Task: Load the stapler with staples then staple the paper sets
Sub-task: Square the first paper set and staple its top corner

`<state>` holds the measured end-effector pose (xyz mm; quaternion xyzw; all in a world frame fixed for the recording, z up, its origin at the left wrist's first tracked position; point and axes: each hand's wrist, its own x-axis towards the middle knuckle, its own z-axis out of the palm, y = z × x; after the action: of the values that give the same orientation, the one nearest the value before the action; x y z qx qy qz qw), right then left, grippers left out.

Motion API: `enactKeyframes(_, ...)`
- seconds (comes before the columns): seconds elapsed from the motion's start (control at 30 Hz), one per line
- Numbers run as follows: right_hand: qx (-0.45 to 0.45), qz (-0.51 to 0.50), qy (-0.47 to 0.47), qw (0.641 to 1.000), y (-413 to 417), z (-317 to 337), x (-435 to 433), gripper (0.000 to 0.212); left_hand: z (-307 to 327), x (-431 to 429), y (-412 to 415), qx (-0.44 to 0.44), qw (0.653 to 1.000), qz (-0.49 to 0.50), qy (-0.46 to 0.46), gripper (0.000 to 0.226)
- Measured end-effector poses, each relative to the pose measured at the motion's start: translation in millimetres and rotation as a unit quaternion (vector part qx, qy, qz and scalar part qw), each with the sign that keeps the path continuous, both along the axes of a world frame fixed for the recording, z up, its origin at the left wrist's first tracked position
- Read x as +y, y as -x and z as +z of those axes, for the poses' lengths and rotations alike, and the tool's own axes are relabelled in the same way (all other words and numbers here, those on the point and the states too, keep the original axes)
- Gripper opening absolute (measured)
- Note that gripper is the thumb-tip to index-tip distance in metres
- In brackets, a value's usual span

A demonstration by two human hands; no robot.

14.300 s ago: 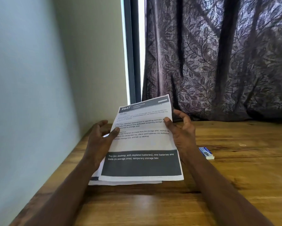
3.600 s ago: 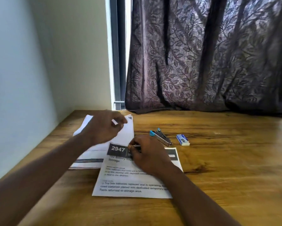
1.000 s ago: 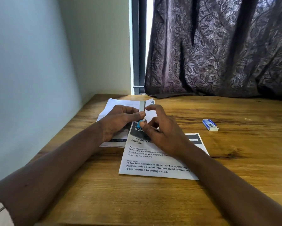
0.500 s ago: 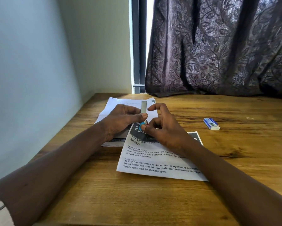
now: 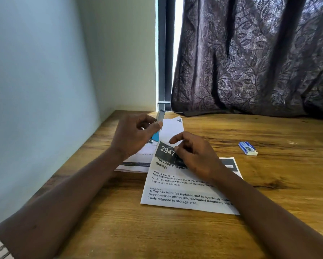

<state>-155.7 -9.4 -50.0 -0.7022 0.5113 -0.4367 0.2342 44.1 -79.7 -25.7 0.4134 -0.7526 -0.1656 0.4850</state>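
My left hand (image 5: pixel 133 137) grips a small stapler (image 5: pixel 158 126) with a metal top and a blue end, held upright above the papers. My right hand (image 5: pixel 192 154) hovers just right of it over the front paper set, fingers loosely curled, index and thumb close together; I cannot tell whether they pinch anything. The front paper set (image 5: pixel 183 186), headed "2947", lies flat on the wooden table (image 5: pixel 269 184). A second paper set (image 5: pixel 138 161) lies partly under it to the left. A blue-and-white staple box (image 5: pixel 247 148) rests on the table to the right.
A pale wall runs along the table's left edge. A dark patterned curtain (image 5: pixel 250 62) hangs behind the table's far edge, with a window frame strip (image 5: pixel 164 53) beside it. Bare wood stretches to the right and in front of the papers.
My left hand has lifted the stapler up and to the left, away from my right hand. My right hand has let go of the stapler and dropped toward the front paper.
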Motion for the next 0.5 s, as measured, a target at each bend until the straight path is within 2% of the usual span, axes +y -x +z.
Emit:
enactKeyframes(0.03, 0.009, -0.011, 0.008, 1.0, 0, 0, 0, 0.017, 0, -3, -5, -0.064, 0.996, 0.041, 0.055, 0.026)
enactKeyframes(0.1, 0.022, -0.033, 0.031, 0.999, 1, 1, 2, 0.016, 0, -6, -13, -0.142, 0.981, 0.091, 0.095, 0.031)
enactKeyframes(0.17, 0.041, -0.053, 0.06, 0.996, 2, 3, 5, 0.016, -1, -8, -18, -0.197, 0.971, 0.108, 0.078, 0.039)
enactKeyframes(0.27, 0.068, -0.075, 0.098, 0.99, 5, 5, 9, 0.015, -6, -10, -18, -0.329, 0.936, 0.12, 0.035, 0.048)
enactKeyframes(0.3, 0.075, -0.079, 0.106, 0.988, 6, 6, 10, 0.015, -5, -10, -17, -0.349, 0.929, 0.121, 0.026, 0.051)
enactKeyframes(0.37, 0.092, -0.09, 0.121, 0.984, 7, 7, 8, 0.016, 2, -7, -16, -0.336, 0.933, 0.123, 0.04, 0.063)
enactKeyframes(0.43, 0.104, -0.111, 0.142, 0.978, 8, 8, 6, 0.017, 14, 5, -14, -0.246, 0.961, 0.104, 0.068, 0.066)
enactKeyframes(0.5, 0.093, -0.13, 0.164, 0.973, 11, 11, 7, 0.016, 23, 22, -10, -0.153, 0.988, 0.026, 0.019, 0.055)
